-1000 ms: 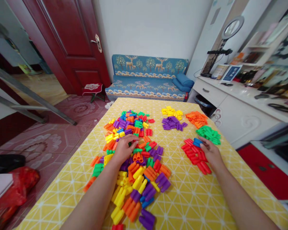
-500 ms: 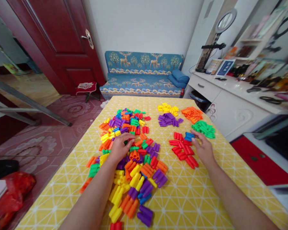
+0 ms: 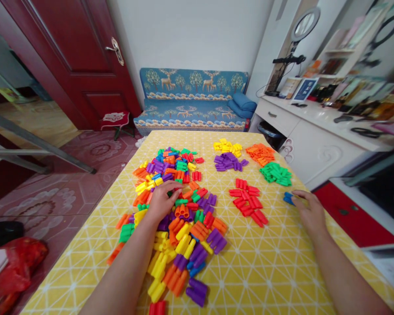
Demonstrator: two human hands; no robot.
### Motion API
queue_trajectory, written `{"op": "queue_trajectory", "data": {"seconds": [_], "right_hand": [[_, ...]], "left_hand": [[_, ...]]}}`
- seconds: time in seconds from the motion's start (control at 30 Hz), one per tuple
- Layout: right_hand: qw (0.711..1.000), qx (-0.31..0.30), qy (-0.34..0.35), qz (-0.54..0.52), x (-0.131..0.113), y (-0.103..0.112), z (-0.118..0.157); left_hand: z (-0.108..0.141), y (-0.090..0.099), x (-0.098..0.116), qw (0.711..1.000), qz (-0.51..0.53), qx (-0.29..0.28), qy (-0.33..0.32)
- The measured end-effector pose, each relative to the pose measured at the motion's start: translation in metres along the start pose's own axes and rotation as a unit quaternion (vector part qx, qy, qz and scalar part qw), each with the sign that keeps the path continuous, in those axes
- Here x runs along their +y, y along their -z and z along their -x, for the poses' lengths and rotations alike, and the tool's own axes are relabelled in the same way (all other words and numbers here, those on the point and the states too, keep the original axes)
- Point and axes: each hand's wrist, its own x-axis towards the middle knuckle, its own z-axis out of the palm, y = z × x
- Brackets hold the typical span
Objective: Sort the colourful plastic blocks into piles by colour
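Note:
My right hand [image 3: 310, 212] is low over the right side of the table, its fingertips closed on a blue plastic building piece [image 3: 288, 198] made of joined tubes. My left hand [image 3: 164, 200] lies over the mixed pile of coloured pieces [image 3: 184, 243], fingers curled and thumb close to the index finger. Bits of green and red show by its fingertips, but what it grips is hidden. Left of my right hand lie the red pieces [image 3: 248, 201]. Beyond it are the green pieces [image 3: 276, 174], with the orange pieces [image 3: 260, 154], purple pieces [image 3: 228, 162] and yellow pieces [image 3: 228, 147] farther back.
A yellow patterned cloth [image 3: 265, 271] covers the table. Behind it stands a blue sofa [image 3: 190, 109], with a small red stool [image 3: 116, 118] near the door. To the right is a white dresser [image 3: 308, 131] bearing a ring light [image 3: 305, 26] and many small items.
My right hand has carried the blue piece rightward, away from the red pieces, to a spot below the green ones. My left hand has stayed over the mixed pile, its fingers drawn slightly closer.

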Motion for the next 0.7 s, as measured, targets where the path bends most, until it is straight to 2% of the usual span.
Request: {"op": "queue_trajectory", "data": {"seconds": [0.1, 0.17, 0.23, 0.33, 0.4, 0.43, 0.5, 0.57, 0.63, 0.7], "right_hand": [[0.998, -0.041, -0.031, 0.042, -0.005, -0.001, -0.001], [0.997, -0.043, -0.021, 0.063, -0.011, -0.001, -0.002], [0.998, -0.019, 0.033, 0.056, -0.026, -0.002, -0.002], [0.991, -0.01, 0.135, -0.007, -0.076, -0.012, 0.002], [0.98, -0.07, 0.175, -0.066, -0.121, -0.025, 0.009], [0.97, -0.128, 0.182, -0.098, -0.144, -0.034, 0.014], [0.943, -0.262, 0.165, -0.122, -0.184, -0.054, 0.026], [0.926, -0.338, 0.142, -0.093, -0.214, -0.077, 0.036], [0.919, -0.362, 0.143, -0.066, -0.232, -0.101, 0.043], [0.92, -0.358, 0.146, -0.065, -0.241, -0.121, 0.045]], "left_hand": [[0.001, 0.0, -0.001, 1.0, 0.001, 0.002, -0.003], [0.001, 0.0, -0.002, 1.0, 0.0, 0.003, -0.004], [0.001, 0.0, -0.002, 1.0, 0.001, 0.001, -0.002], [0.0, 0.0, 0.0, 1.0, 0.007, -0.001, 0.003], [0.0, 0.0, 0.001, 1.0, 0.009, 0.001, 0.007], [0.0, 0.0, 0.002, 1.0, 0.01, 0.002, 0.009], [0.0, 0.0, 0.003, 1.0, 0.011, 0.002, 0.01], [0.0, 0.0, 0.003, 1.0, 0.013, 0.001, 0.01], [0.0, 0.001, 0.002, 1.0, 0.017, 0.001, 0.01], [0.001, 0.001, 0.002, 1.0, 0.022, 0.001, 0.01]]}}
